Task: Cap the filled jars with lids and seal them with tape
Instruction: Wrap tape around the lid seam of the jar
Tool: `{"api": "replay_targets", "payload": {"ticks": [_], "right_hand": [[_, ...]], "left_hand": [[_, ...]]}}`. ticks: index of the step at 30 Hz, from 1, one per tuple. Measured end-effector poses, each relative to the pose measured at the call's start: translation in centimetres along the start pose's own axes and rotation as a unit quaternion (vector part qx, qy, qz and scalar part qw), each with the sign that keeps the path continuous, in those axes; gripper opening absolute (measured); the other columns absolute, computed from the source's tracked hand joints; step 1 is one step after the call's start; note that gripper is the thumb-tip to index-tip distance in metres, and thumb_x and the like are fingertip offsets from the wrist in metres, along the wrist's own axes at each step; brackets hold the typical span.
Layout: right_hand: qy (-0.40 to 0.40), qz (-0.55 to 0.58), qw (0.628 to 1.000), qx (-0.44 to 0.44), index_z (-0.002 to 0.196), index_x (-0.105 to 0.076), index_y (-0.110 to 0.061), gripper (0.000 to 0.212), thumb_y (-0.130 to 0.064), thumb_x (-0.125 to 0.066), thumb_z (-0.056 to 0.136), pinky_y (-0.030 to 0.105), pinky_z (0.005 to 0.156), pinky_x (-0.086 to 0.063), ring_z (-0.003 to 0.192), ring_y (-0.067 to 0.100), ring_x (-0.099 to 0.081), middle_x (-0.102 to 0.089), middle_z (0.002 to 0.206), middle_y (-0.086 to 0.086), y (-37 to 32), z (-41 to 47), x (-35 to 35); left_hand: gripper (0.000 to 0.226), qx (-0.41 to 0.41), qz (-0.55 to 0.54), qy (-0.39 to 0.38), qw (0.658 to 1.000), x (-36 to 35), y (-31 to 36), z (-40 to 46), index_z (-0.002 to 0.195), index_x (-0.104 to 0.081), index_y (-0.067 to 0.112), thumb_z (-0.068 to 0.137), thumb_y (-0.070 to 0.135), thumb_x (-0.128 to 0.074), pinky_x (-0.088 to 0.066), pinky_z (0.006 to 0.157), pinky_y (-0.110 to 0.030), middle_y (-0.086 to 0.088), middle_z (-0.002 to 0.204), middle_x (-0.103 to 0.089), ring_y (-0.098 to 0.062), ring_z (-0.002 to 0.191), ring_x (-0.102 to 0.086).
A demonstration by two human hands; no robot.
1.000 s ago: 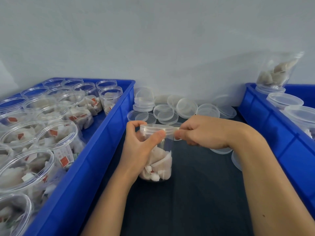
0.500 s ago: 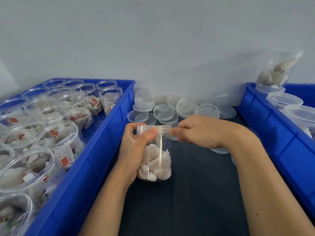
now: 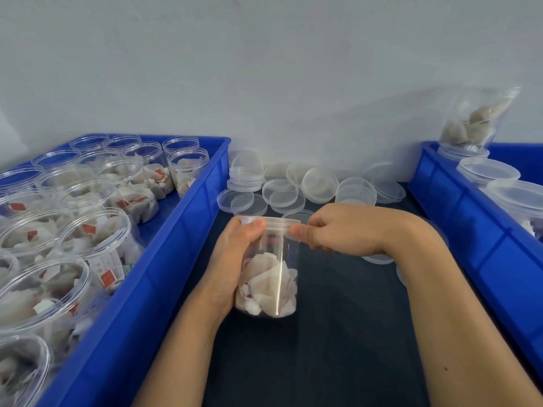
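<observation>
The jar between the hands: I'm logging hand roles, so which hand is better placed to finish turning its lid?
The right hand: it pinches the lid at its rim, while the left hand wraps the jar body, steadying it.

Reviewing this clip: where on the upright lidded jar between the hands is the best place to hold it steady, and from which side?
Wrap the smooth cylindrical wall of the jar below the lid, coming from the side. It stands upright on the dark table, as the left hand shows. That leaves the rim free for the right hand.
</observation>
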State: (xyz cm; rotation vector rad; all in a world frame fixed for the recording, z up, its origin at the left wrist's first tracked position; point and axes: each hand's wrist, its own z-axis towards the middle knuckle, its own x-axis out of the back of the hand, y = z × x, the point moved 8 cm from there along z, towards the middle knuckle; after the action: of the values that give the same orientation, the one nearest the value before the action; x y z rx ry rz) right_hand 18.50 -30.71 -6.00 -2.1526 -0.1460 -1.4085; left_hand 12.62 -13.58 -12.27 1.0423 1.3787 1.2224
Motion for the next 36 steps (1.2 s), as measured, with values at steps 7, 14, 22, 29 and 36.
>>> {"api": "replay_targets", "payload": {"ticks": [7, 14, 22, 29, 36], "right_hand": [[0.035, -0.024, 0.999, -0.008, 0.085, -0.061, -0.016, 0.067, -0.077, -0.036, 0.099, 0.032, 0.066, -0.042, 0.066, 0.012, -0.056, -0.059, 0.076, -0.007, -1.1, -0.1, 0.3], [0.023, -0.003, 0.999, 0.021, 0.104, -0.064, -0.007, 0.063, -0.064, -0.035, 0.106, 0.039, 0.076, -0.049, 0.078, 0.019, -0.058, -0.061, 0.086, 0.001, -2.6, -0.6, 0.1], [0.044, 0.062, 0.997, 0.020, 0.099, -0.068, -0.013, 0.055, -0.063, -0.045, 0.103, 0.036, 0.068, -0.041, 0.068, 0.018, -0.048, -0.055, 0.077, -0.001, -2.0, -0.6, 0.8], [0.043, 0.058, 0.997, 0.022, 0.083, -0.058, -0.022, 0.053, -0.071, -0.045, 0.099, 0.035, 0.066, -0.038, 0.065, 0.016, -0.044, -0.049, 0.073, -0.002, -1.4, -0.3, 0.7], [0.058, -0.007, 0.998, 0.003, 0.071, -0.053, -0.025, 0.060, -0.078, -0.042, 0.096, 0.031, 0.060, -0.036, 0.051, 0.008, -0.047, -0.049, 0.061, -0.010, -0.9, -0.1, 0.7]], "left_hand": [[0.057, -0.072, 0.094, 0.073, 0.990, 0.5, 1.0, 0.0, 0.122, -0.070, 0.040, 0.079, 0.074, -0.054, -0.064, 0.087, -0.044, 0.002, 0.106, -0.076, -0.019, 0.097, -0.076], [0.093, -0.082, 0.109, 0.147, 0.980, 1.0, 1.5, -0.3, 0.144, -0.053, 0.036, 0.066, 0.084, -0.067, -0.059, 0.089, -0.035, 0.016, 0.110, -0.075, -0.005, 0.099, -0.075], [0.064, -0.037, 0.025, 0.124, 0.991, 0.6, 0.6, -0.1, 0.124, -0.066, 0.028, 0.080, 0.074, -0.068, -0.065, 0.072, -0.048, -0.007, 0.106, -0.079, -0.032, 0.087, -0.080], [0.058, -0.040, 0.016, 0.108, 0.993, 0.6, 0.4, 0.0, 0.120, -0.071, 0.019, 0.087, 0.066, -0.065, -0.064, 0.070, -0.035, -0.007, 0.105, -0.080, -0.028, 0.090, -0.080], [0.078, -0.045, 0.058, 0.093, 0.993, 0.2, 0.6, 0.0, 0.126, -0.063, 0.031, 0.063, 0.073, -0.080, -0.064, 0.088, -0.051, -0.005, 0.110, -0.079, -0.027, 0.096, -0.080]]}}
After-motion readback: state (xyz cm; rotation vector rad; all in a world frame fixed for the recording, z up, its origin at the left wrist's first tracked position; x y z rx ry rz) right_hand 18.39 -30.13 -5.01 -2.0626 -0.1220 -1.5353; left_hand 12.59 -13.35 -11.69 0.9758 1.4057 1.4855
